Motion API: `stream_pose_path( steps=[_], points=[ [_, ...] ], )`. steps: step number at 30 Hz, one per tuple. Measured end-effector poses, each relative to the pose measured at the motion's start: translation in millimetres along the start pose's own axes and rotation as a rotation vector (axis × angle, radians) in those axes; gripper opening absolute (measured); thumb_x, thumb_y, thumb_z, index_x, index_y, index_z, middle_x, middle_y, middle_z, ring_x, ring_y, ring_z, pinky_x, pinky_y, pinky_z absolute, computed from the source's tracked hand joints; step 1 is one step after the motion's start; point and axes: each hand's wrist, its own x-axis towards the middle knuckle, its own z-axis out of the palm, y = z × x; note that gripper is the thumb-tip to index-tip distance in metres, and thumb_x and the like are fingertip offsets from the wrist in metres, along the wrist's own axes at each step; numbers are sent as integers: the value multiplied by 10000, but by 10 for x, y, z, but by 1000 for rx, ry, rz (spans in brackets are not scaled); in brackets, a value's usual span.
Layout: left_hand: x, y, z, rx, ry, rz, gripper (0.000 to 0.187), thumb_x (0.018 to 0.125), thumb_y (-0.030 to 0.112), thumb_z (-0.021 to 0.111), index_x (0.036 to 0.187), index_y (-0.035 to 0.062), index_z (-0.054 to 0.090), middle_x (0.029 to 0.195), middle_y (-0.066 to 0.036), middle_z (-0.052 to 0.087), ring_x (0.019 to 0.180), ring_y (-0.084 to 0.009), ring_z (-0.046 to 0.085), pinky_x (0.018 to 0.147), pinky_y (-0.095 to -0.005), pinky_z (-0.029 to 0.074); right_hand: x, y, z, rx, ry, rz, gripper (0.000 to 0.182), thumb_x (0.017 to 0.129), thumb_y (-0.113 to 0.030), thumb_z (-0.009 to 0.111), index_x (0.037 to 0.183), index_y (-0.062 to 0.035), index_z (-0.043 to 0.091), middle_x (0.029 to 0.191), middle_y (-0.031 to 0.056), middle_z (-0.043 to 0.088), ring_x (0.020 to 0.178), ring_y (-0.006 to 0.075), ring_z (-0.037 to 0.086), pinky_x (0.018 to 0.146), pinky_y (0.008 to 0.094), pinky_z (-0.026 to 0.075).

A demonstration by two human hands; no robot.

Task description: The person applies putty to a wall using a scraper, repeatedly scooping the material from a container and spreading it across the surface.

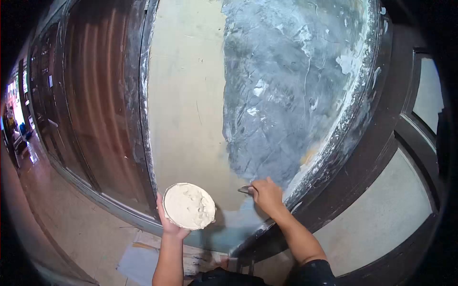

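My left hand grips a round tub of putty from its left side and below, tilted so its cream-coloured, partly scooped surface faces me. Closed around a putty knife is my right hand, low on the wall, where the blade overlaps the lower end of the coated strip. Smooth cream putty covers the wall's left part. To its right the wall is rough blue-grey with white smears. Most of the knife's handle is hidden by my fingers.
A dark wooden frame with brown glass panels borders the wall on the left. At right stands a dark door with pale panels. A white sheet lies on the floor at lower left.
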Motion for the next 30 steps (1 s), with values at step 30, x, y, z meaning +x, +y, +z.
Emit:
stream_pose_path(
  steps=[30],
  points=[
    [85, 243, -42, -10, 21, -124, 923, 996, 814, 364, 1498, 66, 564, 1441, -181, 647, 1285, -401, 650, 1087, -586, 533, 142, -179, -397, -52, 305, 117, 116, 927, -263, 763, 957, -151, 764, 942, 40, 736, 914, 351, 656, 700, 523, 541]
  ],
)
